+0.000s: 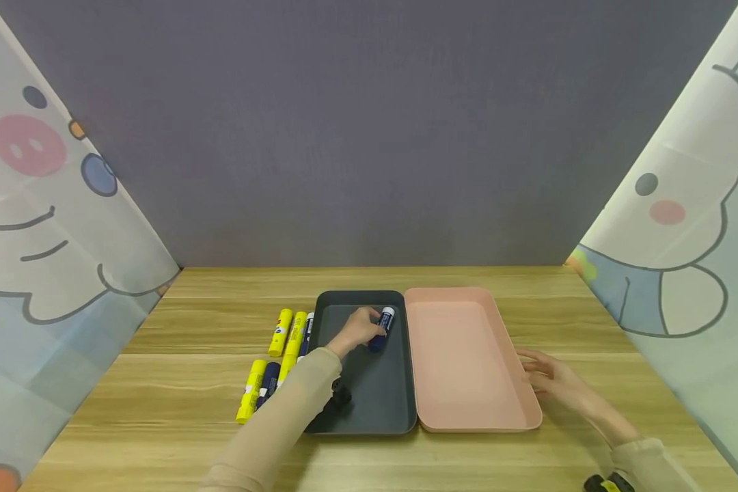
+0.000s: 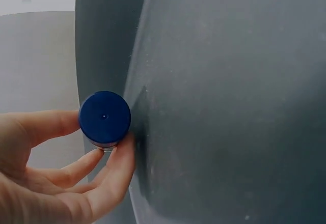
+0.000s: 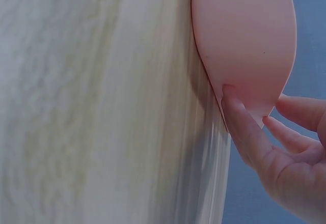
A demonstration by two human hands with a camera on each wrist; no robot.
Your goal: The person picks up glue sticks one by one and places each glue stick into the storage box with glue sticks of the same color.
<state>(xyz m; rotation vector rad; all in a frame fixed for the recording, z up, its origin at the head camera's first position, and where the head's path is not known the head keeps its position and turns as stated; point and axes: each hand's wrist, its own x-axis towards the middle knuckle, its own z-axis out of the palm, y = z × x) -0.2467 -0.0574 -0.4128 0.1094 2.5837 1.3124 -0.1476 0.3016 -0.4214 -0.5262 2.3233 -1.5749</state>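
My left hand (image 1: 358, 329) pinches a dark blue glue stick (image 1: 378, 342) with a white end over the dark grey tray (image 1: 378, 396). In the left wrist view, the round blue end of the glue stick (image 2: 104, 117) faces the camera, between the thumb and fingers, close to the tray's wall. My right hand (image 1: 552, 377) touches the outer right side of the pink tray (image 1: 461, 362) with extended fingers. The right wrist view shows its fingertips against the pink tray's wall (image 3: 244, 40).
Left of the dark tray lie several yellow glue sticks (image 1: 280, 333) and a few dark blue glue sticks (image 1: 268, 383), partly hidden by the left sleeve. Both trays stand side by side on the wooden table (image 1: 178, 383). A grey panel (image 1: 369, 137) rises behind.
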